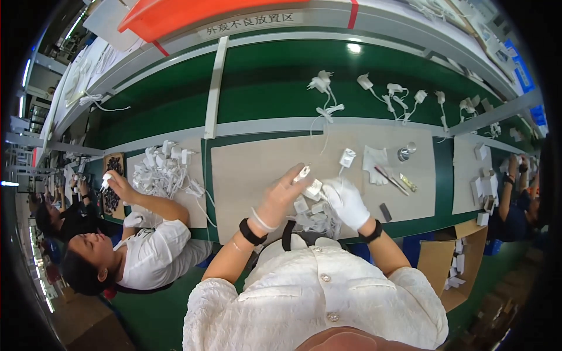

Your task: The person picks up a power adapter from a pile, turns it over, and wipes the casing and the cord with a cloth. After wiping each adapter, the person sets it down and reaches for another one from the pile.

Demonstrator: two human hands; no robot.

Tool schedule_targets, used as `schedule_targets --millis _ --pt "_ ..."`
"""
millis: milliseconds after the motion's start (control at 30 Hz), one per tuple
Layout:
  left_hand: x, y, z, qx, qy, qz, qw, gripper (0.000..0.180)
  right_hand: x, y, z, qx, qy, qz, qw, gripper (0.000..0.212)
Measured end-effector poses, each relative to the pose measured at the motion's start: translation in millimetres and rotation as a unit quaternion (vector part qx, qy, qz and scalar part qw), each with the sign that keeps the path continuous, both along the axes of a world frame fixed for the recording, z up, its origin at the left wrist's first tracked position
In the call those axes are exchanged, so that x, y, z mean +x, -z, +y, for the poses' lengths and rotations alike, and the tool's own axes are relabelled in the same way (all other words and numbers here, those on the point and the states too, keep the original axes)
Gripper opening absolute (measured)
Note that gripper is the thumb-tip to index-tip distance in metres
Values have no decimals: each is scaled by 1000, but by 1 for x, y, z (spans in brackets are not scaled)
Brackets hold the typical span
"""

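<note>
My left hand (pixel 280 198), bare with a black wristband, is closed with its fingertips around a small white plug piece (pixel 302 174). Close beside it, my right hand (pixel 346 203) wears a white glove and pinches a white power adapter (pixel 314 188). The two pieces nearly touch, and I cannot tell whether they are joined. Below my hands, near the table's front edge, lies a heap of white adapters and coiled cables (pixel 316 221). Another white adapter (pixel 347 157) rests on the beige mat (pixel 252 169) beyond my right hand.
A white cloth (pixel 374 165), a small round container (pixel 404 153), a slim pen-like tool (pixel 391 179) and a dark block (pixel 385 212) lie to the right. Adapters sit along the green belt (pixel 263 88). At left, a co-worker (pixel 146 251) sits by an adapter pile (pixel 164 169). A cardboard box (pixel 436 263) stands right.
</note>
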State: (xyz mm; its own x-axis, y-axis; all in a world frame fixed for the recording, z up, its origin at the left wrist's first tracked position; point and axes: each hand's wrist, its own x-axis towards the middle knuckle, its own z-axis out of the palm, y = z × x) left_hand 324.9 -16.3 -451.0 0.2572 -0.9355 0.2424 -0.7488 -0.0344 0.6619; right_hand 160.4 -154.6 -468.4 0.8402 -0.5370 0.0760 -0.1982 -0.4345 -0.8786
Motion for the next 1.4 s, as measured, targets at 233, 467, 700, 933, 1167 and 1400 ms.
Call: schedule_targets --millis 233,467,700,933,1167,1400 --pt "-3 -81 13 14 10 40 999 45 -5 -81 37 112 -43 71 990 32" --pt "-6 -99 22 40 -3 7 999 51 -1 -102 41 326 -53 118 937 32" --pt "-18 -105 18 -96 -65 404 907 42 -13 -99 39 362 -27 48 930 31" --pt "-6 -92 20 7 -4 487 873 49 -10 -106 44 301 -28 34 953 27" --pt "4 -76 2 45 -48 561 825 42 -2 -82 22 824 -60 -99 555 36" --pt "10 -61 1 110 -31 669 735 45 -4 -71 23 739 -50 -53 670 36"
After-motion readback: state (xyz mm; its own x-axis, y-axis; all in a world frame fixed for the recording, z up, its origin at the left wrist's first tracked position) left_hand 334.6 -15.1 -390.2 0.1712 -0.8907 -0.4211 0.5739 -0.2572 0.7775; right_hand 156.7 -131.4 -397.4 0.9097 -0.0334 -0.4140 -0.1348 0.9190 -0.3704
